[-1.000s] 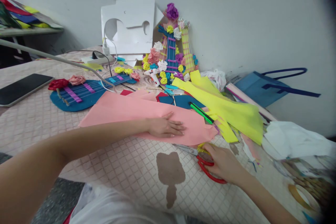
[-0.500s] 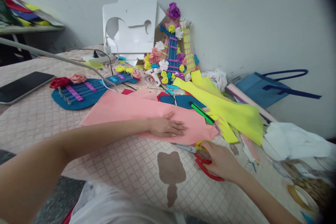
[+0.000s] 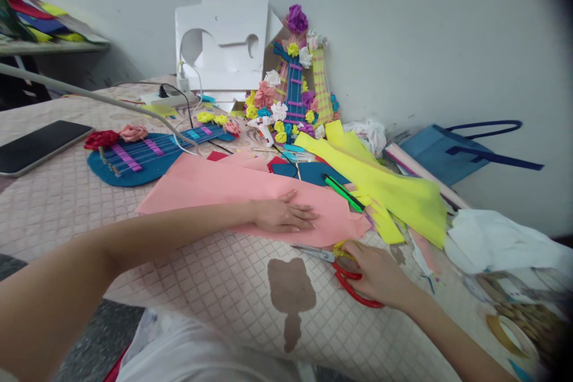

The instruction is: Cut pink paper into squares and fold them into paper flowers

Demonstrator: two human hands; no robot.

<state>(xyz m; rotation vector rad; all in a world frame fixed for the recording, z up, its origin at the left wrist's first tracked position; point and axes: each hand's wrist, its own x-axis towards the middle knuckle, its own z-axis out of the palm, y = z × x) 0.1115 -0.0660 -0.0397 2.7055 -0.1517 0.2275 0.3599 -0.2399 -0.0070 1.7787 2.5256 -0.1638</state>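
Note:
My left hand (image 3: 283,215) lies flat, fingers spread, on a sheet of pink crepe paper (image 3: 215,185). At the sheet's lower right edge my right hand (image 3: 378,271) holds a pair of scissors (image 3: 347,273) with red and yellow handles. Their blades point left along the table, just below the paper's near edge; whether they are parted is hard to tell. A green utility knife (image 3: 344,193) rests beyond the paper's right end, beside yellow paper sheets (image 3: 398,191).
A blue craft guitar (image 3: 134,161) with paper flowers lies at the left, near a phone (image 3: 42,146). Behind stand a glue gun (image 3: 262,130) and decorated guitars (image 3: 293,86). A white cable (image 3: 111,95) crosses the left side. A tape roll (image 3: 505,334) sits at the right.
Both hands, the pink paper and the scissors look practically unmoved. Only a very slight shift of the view shows.

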